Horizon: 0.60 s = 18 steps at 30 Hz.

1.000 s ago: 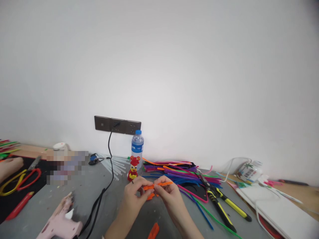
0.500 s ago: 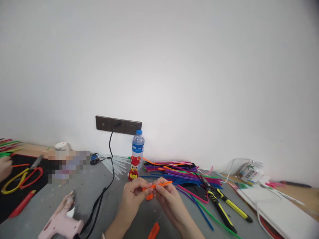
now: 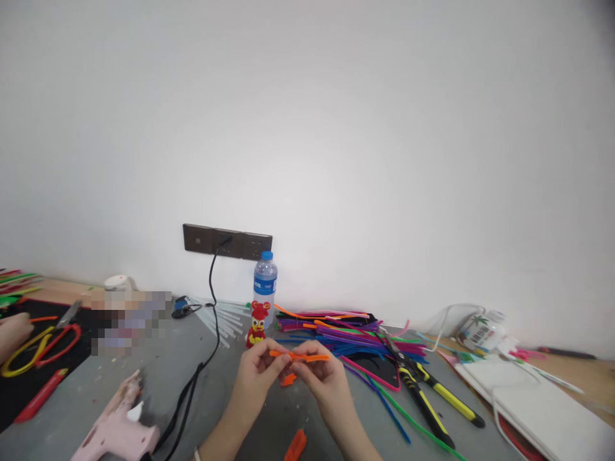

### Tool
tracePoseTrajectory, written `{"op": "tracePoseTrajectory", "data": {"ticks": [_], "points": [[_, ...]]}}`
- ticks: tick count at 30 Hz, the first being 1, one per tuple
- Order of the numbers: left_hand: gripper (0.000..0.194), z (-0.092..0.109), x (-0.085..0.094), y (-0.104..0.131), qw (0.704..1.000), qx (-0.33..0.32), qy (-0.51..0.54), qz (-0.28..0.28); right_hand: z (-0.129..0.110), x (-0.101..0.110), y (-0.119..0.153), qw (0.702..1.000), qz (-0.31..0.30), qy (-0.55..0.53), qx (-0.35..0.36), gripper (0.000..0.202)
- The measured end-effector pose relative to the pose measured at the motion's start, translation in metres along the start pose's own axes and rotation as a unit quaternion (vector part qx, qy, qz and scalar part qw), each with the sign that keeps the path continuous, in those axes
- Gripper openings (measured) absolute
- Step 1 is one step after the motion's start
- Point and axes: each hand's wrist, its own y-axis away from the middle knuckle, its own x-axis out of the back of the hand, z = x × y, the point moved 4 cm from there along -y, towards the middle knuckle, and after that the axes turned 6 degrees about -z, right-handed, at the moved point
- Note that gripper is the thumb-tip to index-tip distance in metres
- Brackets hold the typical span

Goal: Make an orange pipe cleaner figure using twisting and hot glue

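My left hand [image 3: 261, 371] and my right hand [image 3: 319, 374] meet at the lower middle of the view, fingertips nearly touching. Both pinch a thin orange strip [image 3: 312, 357] that lies roughly level across the fingers. Just below the fingertips shows a small orange piece [image 3: 288, 380], partly hidden by them. Nearer the front edge another orange piece [image 3: 295, 444] lies on the grey table. Behind my left hand stands a small red and yellow figure [image 3: 258, 325], in front of a water bottle [image 3: 265, 282].
Bundled coloured pipe cleaners [image 3: 336, 330] and yellow-black pliers [image 3: 427, 390] lie to the right, beside white sheets [image 3: 533, 397]. A pink glue gun [image 3: 118, 429] with a black cord is at left. Farther left are scissors [image 3: 62, 333], a red cutter [image 3: 42, 396] and another person's hand [image 3: 14, 334].
The orange strip has tilted from sloping up rightward to nearly level, and my right fingers have shifted around it. The other person's hand has moved right, farther into view.
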Motion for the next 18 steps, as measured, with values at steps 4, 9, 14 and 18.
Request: {"op": "tracePoseTrajectory", "data": {"ticks": [4, 9, 14, 18], "points": [[0.032, 0.000, -0.005, -0.001, 0.999, 0.006, 0.012, -0.035, -0.009, 0.005, 0.000, 0.998, 0.000, 0.065, 0.013, 0.026], [0.034, 0.001, -0.009, 0.001, 0.998, 0.013, 0.034, -0.043, -0.019, 0.007, 0.000, 0.990, -0.018, 0.134, 0.048, 0.020], [0.036, -0.001, -0.011, 0.001, 0.997, 0.023, 0.039, -0.066, -0.026, 0.007, 0.001, 0.971, -0.002, 0.212, 0.114, 0.011], [0.039, -0.002, -0.010, -0.001, 0.993, 0.044, 0.018, -0.108, -0.024, 0.009, 0.000, 0.978, -0.007, 0.186, 0.092, 0.016]]}}
